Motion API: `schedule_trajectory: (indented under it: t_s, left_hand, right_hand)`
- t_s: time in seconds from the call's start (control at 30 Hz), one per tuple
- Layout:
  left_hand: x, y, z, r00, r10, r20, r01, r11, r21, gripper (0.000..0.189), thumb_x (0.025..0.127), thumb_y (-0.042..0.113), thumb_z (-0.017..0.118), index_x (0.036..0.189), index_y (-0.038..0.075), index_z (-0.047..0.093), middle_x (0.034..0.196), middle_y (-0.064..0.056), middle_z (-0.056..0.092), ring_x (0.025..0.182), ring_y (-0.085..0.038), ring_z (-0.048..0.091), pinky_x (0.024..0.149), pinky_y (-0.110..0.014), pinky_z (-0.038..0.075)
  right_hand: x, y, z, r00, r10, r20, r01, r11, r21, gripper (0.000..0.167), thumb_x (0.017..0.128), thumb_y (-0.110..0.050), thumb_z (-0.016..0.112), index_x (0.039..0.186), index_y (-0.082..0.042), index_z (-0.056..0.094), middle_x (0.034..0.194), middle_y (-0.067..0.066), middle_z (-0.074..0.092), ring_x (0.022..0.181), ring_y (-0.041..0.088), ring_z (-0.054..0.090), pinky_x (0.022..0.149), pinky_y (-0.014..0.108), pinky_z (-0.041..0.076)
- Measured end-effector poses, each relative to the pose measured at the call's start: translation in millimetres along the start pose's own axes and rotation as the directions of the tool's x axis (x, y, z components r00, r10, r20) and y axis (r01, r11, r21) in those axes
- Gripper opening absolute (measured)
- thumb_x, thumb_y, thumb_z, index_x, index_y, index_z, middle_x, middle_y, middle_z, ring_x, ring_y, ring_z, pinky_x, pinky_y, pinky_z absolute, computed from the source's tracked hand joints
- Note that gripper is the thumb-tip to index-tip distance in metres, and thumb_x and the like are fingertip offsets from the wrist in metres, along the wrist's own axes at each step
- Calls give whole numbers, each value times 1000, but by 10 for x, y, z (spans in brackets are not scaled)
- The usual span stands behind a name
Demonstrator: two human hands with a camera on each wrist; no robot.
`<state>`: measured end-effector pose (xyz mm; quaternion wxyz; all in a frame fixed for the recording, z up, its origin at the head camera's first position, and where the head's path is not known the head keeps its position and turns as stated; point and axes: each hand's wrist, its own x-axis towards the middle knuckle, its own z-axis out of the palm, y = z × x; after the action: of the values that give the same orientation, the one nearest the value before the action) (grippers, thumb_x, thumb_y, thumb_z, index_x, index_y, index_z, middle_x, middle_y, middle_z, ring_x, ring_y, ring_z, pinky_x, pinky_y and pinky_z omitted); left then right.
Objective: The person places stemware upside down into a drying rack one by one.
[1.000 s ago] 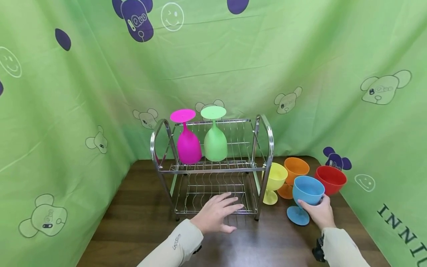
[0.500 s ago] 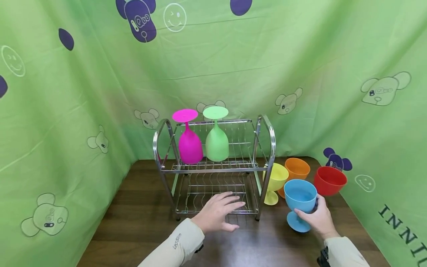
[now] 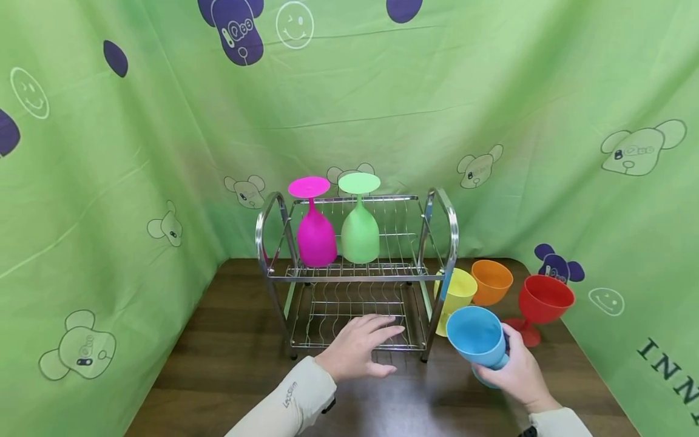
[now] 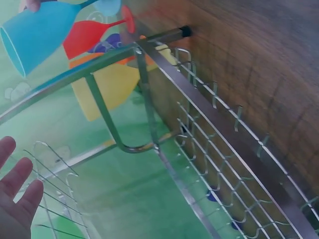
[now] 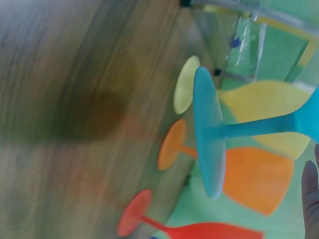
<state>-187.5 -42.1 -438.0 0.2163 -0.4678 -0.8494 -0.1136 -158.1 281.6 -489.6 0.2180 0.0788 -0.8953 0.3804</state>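
My right hand (image 3: 516, 373) grips a blue goblet (image 3: 476, 332) by its bowl; the cup is raised off the table and tips toward me. In the right wrist view the goblet's round foot and stem (image 5: 259, 126) show clear of the wood. My left hand (image 3: 357, 347) hovers with spread fingers before the lower tier of a chrome dish rack (image 3: 355, 279), holding nothing. On the rack's upper tier a magenta goblet (image 3: 317, 240) and a light green goblet (image 3: 360, 233) stand upside down, feet upward.
Right of the rack, a yellow goblet (image 3: 457, 291), an orange goblet (image 3: 491, 282) and a red goblet (image 3: 546, 298) stand upright on the brown wooden table (image 3: 213, 364). Green patterned cloth (image 3: 164, 121) hangs behind and at both sides.
My right hand has lifted the blue goblet from the table and drawn it left and toward me, tilting it. The left hand stays nearly still. The head view has shifted slightly.
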Motion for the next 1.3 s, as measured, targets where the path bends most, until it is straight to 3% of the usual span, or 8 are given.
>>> schedule_trajectory:
  t_s: [0.1,0.23,0.53,0.97,1.2,1.3]
  left_hand:
    - [35,37,-33,1000,-5,16,5,1000,-16,72,72,48,77,133,15,55,135,-5,54,122,-21,50,104,-32,37]
    - [64,84,-76,998,-24,61,28,998,-59,77,73,47,77,136,12,51,137,-7,52,124,-22,49,103,-34,38]
    - [114,117,-108,993,-67,93,77,992,-103,85,72,47,78,141,10,44,139,-8,49,125,-23,48,102,-35,40]
    - [114,102,-116,997,-64,-49,59,994,-97,90,65,47,83,137,8,46,136,-11,52,119,-23,52,95,-37,45]
    - [102,95,-127,994,-87,-64,81,992,-93,90,64,48,83,136,9,47,135,-12,51,115,-25,55,91,-37,48]
    - [96,92,-138,993,-99,-69,92,991,-100,91,62,48,84,136,9,47,134,-13,51,113,-26,56,90,-38,48]
  right_hand:
    - [11,-120,30,998,-54,27,55,998,-30,89,49,-10,88,123,9,42,104,28,59,87,42,56,68,61,49]
    - [55,-255,74,989,-132,62,136,989,-65,87,46,-14,89,119,5,48,102,21,62,85,37,59,64,56,51]
    - [128,-504,226,949,-305,78,313,941,-129,90,40,-23,93,116,3,52,99,16,64,81,31,61,63,52,54]
    - [221,-754,421,875,-478,74,483,859,-168,88,40,-27,92,115,1,54,100,11,64,81,23,61,65,43,55]
    - [295,-856,468,804,-590,72,592,784,-189,87,39,-33,88,112,3,57,99,11,65,79,22,62,64,39,55]
    - [314,-914,485,804,-587,95,593,781,-196,87,42,-36,88,112,3,57,100,11,65,78,22,62,64,39,55]
